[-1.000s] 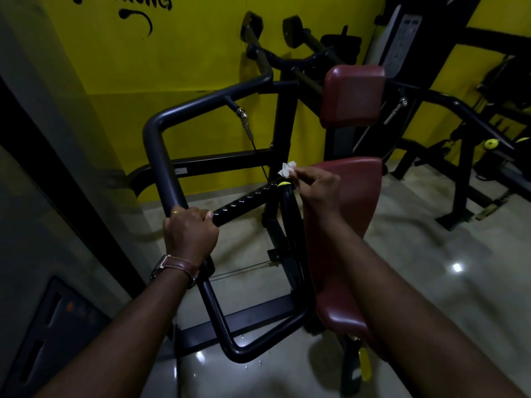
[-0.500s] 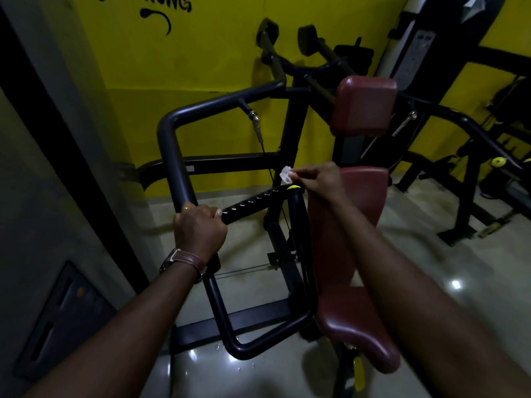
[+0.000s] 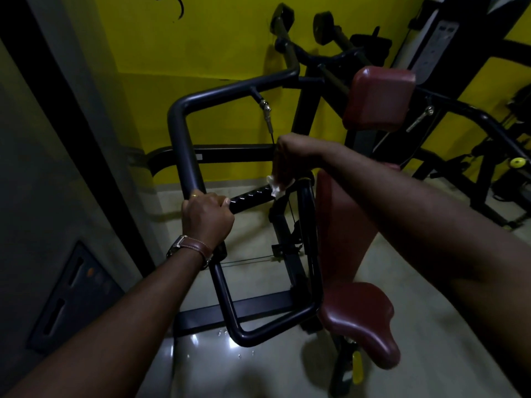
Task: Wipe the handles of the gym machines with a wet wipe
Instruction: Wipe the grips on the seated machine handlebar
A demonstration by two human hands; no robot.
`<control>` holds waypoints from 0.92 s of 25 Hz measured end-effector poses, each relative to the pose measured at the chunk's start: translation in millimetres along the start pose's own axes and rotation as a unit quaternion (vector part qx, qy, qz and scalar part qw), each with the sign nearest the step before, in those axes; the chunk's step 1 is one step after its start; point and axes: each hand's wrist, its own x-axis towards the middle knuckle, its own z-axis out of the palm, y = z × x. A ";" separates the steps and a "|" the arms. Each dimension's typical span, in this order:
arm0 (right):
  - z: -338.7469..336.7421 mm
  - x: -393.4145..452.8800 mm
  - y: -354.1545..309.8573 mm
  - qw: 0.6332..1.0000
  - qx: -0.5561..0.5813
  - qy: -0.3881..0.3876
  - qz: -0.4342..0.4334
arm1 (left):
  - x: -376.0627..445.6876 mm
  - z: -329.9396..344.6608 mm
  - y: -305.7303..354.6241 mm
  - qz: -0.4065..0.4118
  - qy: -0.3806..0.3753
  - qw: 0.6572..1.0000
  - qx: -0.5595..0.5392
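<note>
On the handle [image 3: 253, 196], right hand [image 3: 290, 159] pressing wet wipe [image 3: 275, 187], no legible writing

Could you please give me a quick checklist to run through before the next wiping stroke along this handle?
1. Wet wipe in the right hand: ok, pinched in the fingers.
2. Wipe touching the black handle: ok, at its end nearest the seat.
3. Left hand steadying the frame bar: ok, gripped round it.
4. Path along the handle free: not ok, the left hand sits at its other end.
5. Wipe still wet: cannot tell.
</note>
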 end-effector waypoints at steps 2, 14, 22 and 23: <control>-15.2 -5.2 8.8 0.999 -0.033 0.008 0.023 | -0.5 -0.3 -1.3 0.000 -0.001 1.000 -0.009; 46.4 41.6 -83.4 0.998 0.013 0.010 -0.054 | -4.4 -9.7 3.7 -0.013 -0.002 1.000 -0.013; -18.1 -4.4 4.1 0.992 -0.015 -0.004 0.129 | -1.2 0.3 -1.7 0.000 -0.009 1.000 0.009; -18.4 -2.3 3.3 0.991 -0.014 -0.004 0.131 | -1.4 0.0 -2.1 0.001 -0.007 1.000 0.010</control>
